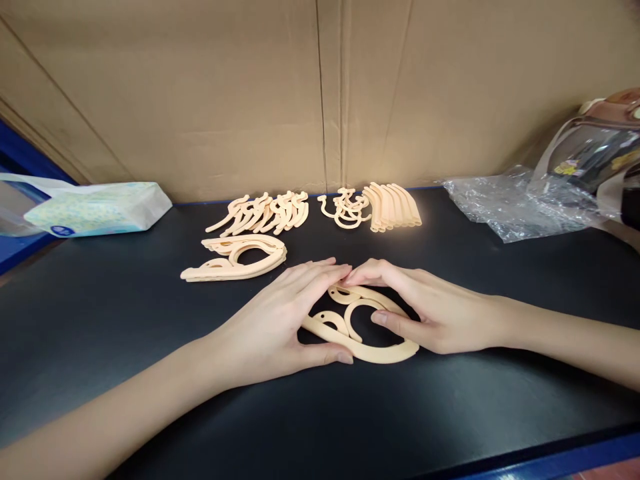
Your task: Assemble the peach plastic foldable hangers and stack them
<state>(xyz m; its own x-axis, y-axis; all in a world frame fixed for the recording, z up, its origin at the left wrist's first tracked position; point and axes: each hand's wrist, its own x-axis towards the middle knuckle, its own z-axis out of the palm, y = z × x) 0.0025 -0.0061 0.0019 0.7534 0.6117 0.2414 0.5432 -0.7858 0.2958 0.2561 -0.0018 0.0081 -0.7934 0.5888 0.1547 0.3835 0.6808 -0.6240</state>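
Observation:
A beige folding clothes hanger [385,353], its arms folded and its curved hook in the middle, lies on the black table in front of me. My left hand [290,320] covers its left end, the thumb along the near arm and the fingers over the far side. From the right, my right hand [420,303] grips the far arm, fingers bent around it and thumb inside the loop. The fingertips of both hands meet at the far edge. Just beyond my left hand, a stack of folded hangers [263,267] lies flat.
Along the back of the black table [125,293] lie a row of curved hanger arms [270,213], loose hooks [350,217] and another row of arms [393,208]. A tissue pack [110,208] sits at left. Clear plastic wrap [520,203] and a bottle [590,150] stand at right, before a cardboard wall [225,93].

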